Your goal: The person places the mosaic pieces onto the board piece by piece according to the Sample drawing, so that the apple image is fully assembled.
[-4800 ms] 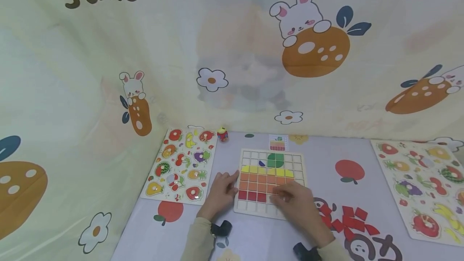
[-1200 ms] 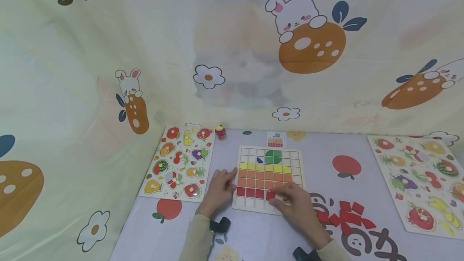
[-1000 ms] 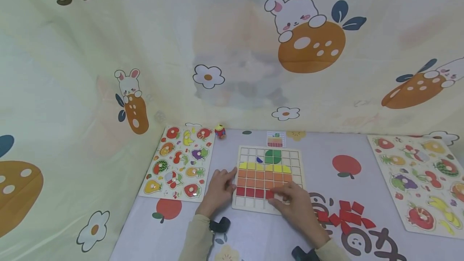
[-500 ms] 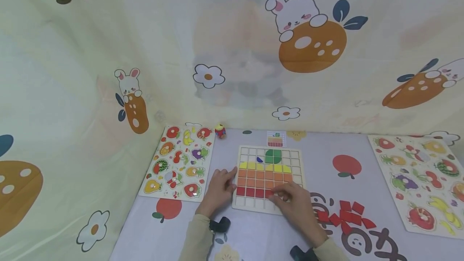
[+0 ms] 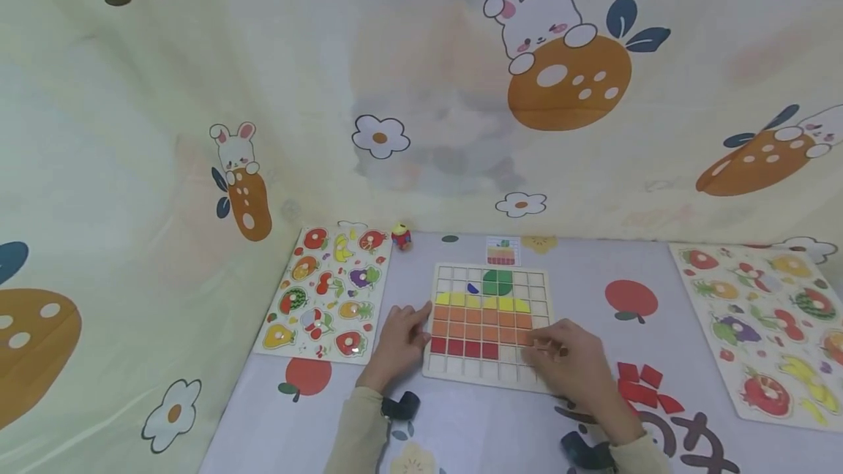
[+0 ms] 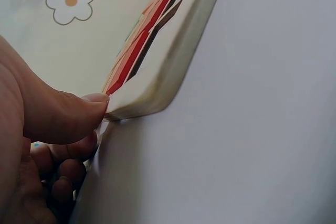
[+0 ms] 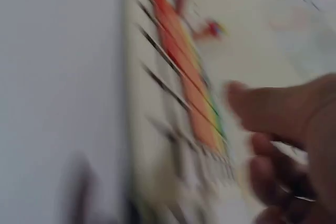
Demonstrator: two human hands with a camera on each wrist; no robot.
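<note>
A wooden grid board lies flat in front of me, with green, yellow, orange and red tiles set in it. Its red row runs from the left. My left hand rests at the board's left edge. In the left wrist view its thumb presses the corner of the board, and the fingers are loosely curled beside it. My right hand lies palm down over the board's lower right corner, fingers relaxed, with nothing seen in it. The right wrist view is blurred, showing only that hand beside the board.
Several loose red tiles lie right of the board. Fruit peg puzzles sit at the left and far right. A small picture card and a tiny toy stand near the cloth backdrop.
My right hand has left the red row and slid right to the board's lower right corner, uncovering another red tile and empty cells. The left hand has stayed put.
</note>
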